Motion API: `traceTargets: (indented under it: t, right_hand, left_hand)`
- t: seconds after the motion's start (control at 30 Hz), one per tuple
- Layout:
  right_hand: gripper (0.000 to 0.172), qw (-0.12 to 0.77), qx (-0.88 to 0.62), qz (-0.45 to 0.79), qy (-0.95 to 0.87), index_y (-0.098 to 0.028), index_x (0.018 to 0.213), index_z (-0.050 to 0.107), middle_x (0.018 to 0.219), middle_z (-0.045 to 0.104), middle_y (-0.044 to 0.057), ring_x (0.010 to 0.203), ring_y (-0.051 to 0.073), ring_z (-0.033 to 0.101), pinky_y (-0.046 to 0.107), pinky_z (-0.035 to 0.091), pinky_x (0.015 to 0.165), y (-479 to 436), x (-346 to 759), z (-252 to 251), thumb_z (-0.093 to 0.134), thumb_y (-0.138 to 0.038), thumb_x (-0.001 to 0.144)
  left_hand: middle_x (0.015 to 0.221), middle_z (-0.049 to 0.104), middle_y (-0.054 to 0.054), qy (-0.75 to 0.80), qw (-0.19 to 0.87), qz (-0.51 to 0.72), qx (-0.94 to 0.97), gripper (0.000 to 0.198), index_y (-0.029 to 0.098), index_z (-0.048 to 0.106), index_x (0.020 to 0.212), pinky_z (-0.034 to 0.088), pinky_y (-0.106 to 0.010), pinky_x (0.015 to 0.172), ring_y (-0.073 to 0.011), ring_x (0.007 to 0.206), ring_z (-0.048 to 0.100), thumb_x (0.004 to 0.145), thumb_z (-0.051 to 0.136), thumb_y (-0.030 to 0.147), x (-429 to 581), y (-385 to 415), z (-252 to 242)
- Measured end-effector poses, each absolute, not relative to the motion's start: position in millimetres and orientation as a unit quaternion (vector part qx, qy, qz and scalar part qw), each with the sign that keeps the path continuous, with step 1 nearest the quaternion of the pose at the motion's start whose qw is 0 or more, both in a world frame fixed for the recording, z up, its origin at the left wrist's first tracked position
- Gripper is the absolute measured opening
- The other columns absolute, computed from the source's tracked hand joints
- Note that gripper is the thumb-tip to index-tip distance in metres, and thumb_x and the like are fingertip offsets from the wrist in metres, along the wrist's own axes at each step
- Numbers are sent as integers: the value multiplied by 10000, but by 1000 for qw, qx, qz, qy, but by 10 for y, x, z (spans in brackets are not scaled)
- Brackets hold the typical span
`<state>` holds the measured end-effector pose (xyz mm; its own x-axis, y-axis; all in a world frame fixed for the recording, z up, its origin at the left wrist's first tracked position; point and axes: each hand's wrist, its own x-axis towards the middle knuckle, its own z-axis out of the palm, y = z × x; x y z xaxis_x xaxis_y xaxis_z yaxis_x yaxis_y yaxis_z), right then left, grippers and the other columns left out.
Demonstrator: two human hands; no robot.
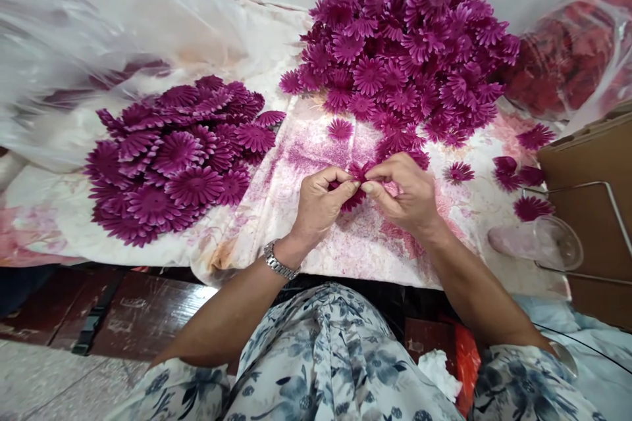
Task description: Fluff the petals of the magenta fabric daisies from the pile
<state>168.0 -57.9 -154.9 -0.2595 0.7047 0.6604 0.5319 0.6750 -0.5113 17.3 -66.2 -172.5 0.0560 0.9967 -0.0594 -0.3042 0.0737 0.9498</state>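
Note:
My left hand [320, 200] and my right hand [405, 191] meet over the stained cloth [316, 145], fingers pinched together on a small magenta fabric flower [356, 174] held between them. A metal watch [279, 262] sits on my left wrist. A big heap of small magenta flowers [405, 46] rises just behind my hands. A flatter pile of larger purple flowers [172, 158] lies to the left.
Loose flowers [530, 207] are scattered on the right near a clear plastic cup [548, 242] and a cardboard box [592, 171]. A plastic bag of red flowers [567, 59] stands at the far right. Clear plastic sheeting [74, 33] covers the upper left.

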Motion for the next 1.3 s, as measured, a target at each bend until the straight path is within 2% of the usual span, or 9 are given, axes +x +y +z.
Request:
traceTargets:
  t: [0.17, 0.4, 0.57, 0.7, 0.8, 0.97, 1.13, 1.2, 1.3]
  right_hand:
    - [96, 430, -384, 190, -795, -187, 767, 583, 650, 566, -6, 611, 105, 521, 249, 422, 579, -559, 1673, -1564, 579, -255, 836]
    - [92, 475, -431, 249, -726, -186, 760, 538, 615, 485, -45, 527, 68, 438, 218, 357, 509, -561, 1714, -1597, 543, -224, 844]
    - [130, 540, -525, 116, -648, -196, 773, 547, 622, 482, -37, 520, 77, 436, 223, 362, 490, -406, 1950, -1565, 512, -280, 866]
    - [213, 444, -585, -11, -678, -204, 1012, 614, 793, 603, 22, 669, 129, 535, 293, 458, 646, -345, 2134, -1464, 525, -322, 859]
    - [310, 396, -549, 62, -733, -209, 1102, 603, 865, 622, 37, 669, 125, 546, 300, 480, 658, -429, 2028, -1404, 577, -361, 832]
    - [168, 377, -418, 228, -795, -181, 803, 618, 776, 602, 26, 738, 129, 571, 276, 475, 671, -535, 1713, -1367, 559, -331, 851]
    - [218, 378, -533, 69, -754, -172, 708, 592, 677, 576, 25, 645, 137, 529, 297, 431, 634, -321, 1875, -1333, 517, -300, 868]
    - [156, 324, -585, -33, -743, -165, 840, 630, 804, 629, 69, 773, 191, 558, 364, 430, 736, -232, 1985, -1327, 537, -289, 852]
    - [230, 286, -596, -107, -743, -153, 1019, 619, 1007, 643, 125, 948, 256, 547, 433, 412, 821, -239, 2017, -1307, 577, -270, 825]
  left_hand:
    - [519, 526, 42, 404, 644, 532, 372, 147, 170, 629, 541, 331, -212, 505, -63, 504, 435, 608, 750, 218, 177, -657, -1714]
    - [522, 555, 30, 389, 648, 562, 337, 144, 160, 670, 533, 353, -204, 527, -58, 522, 448, 549, 793, 233, 171, -636, -1685]
    - [501, 532, 32, 400, 642, 566, 328, 170, 165, 636, 509, 336, -211, 494, -62, 494, 433, 557, 782, 239, 165, -635, -1672]
    - [527, 536, 30, 399, 655, 548, 333, 171, 159, 630, 533, 333, -210, 510, -58, 506, 430, 596, 763, 247, 175, -652, -1678]
    - [530, 511, 36, 388, 657, 541, 353, 198, 160, 615, 544, 325, -213, 517, -60, 514, 414, 636, 748, 273, 174, -669, -1704]
    - [598, 553, 24, 373, 639, 541, 401, 123, 174, 664, 640, 354, -215, 562, -75, 575, 456, 724, 674, 264, 147, -689, -1714]
    - [743, 637, -2, 385, 674, 524, 353, 121, 176, 687, 734, 408, -224, 601, -90, 634, 527, 656, 612, 119, 157, -688, -1637]
    - [775, 623, 16, 394, 681, 527, 322, 259, 196, 669, 831, 388, -212, 535, -75, 588, 509, 606, 619, 78, 173, -681, -1616]
    - [737, 602, 28, 426, 685, 515, 290, 355, 204, 623, 926, 331, -200, 439, -69, 518, 481, 593, 640, 80, 195, -667, -1613]
